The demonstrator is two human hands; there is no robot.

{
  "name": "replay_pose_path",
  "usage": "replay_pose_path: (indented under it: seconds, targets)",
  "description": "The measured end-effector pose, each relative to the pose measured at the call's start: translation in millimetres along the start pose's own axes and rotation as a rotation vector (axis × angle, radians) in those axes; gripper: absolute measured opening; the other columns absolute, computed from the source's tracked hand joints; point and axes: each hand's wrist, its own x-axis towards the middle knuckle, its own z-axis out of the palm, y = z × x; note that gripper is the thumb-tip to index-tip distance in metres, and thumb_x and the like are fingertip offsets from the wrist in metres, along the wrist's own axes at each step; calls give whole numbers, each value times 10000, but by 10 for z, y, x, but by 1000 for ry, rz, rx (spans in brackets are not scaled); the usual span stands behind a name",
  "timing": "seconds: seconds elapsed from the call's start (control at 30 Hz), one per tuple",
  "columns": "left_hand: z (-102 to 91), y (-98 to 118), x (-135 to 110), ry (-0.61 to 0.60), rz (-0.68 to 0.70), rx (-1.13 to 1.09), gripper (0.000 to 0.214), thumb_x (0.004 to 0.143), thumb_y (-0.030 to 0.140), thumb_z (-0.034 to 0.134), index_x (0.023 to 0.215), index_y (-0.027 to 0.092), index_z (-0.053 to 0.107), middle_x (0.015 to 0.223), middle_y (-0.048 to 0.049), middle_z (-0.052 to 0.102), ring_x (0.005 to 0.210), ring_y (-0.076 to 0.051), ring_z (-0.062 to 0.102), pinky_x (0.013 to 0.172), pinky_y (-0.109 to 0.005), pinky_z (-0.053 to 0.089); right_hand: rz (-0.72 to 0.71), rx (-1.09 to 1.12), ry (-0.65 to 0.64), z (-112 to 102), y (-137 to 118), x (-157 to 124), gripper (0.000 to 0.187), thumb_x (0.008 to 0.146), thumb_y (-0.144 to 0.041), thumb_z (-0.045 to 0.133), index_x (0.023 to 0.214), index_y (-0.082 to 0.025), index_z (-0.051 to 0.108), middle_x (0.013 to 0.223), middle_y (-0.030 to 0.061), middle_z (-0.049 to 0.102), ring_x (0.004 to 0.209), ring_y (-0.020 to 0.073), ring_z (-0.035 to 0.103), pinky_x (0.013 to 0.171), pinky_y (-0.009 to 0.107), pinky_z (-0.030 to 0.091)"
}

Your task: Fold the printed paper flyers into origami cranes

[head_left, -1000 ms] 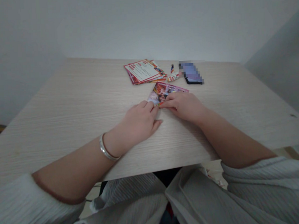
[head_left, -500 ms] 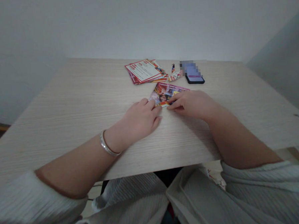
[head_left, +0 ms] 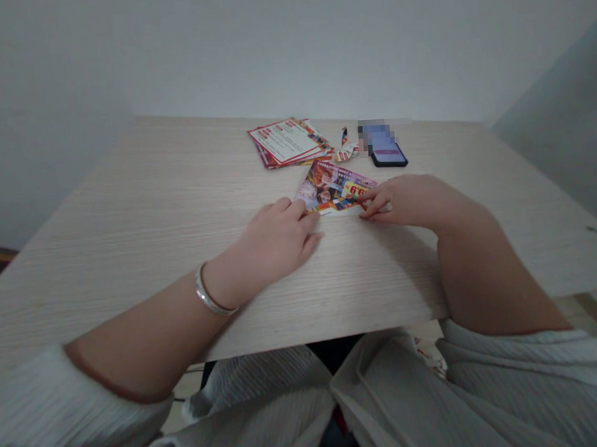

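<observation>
A colourful printed leaflet (head_left: 332, 187) lies flat on the light wooden table (head_left: 152, 211) in front of me. My left hand (head_left: 274, 241), with a silver bangle on the wrist, rests on the table, its curled fingers pressing on the leaflet's near left corner. My right hand (head_left: 410, 201) lies to the right, fingers drawn together and pressing on the leaflet's near right edge. Neither hand lifts the leaflet off the table.
A fanned stack of red-bordered leaflets (head_left: 287, 142) lies farther back. Beside it are a small folded paper piece (head_left: 347, 151) and a dark phone (head_left: 387, 153) with a lit screen. A wall stands right behind the table's far edge.
My right hand has slid to the right along the leaflet's near edge, uncovering more of the print. My left hand has stayed on the left corner.
</observation>
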Motion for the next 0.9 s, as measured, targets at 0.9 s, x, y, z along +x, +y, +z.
replay_pose_path:
  seconds: [0.9]
  targets:
    - [-134, -77, -8, -5, -174, 118, 328, 1018, 261, 466, 1076, 85, 737, 1033, -198, 728, 1000, -339, 680, 842, -449, 534, 59, -328, -276, -258, -273, -35, 198, 870, -309, 663, 869, -276, 858, 928, 23, 840, 769, 202, 708, 652, 313, 424]
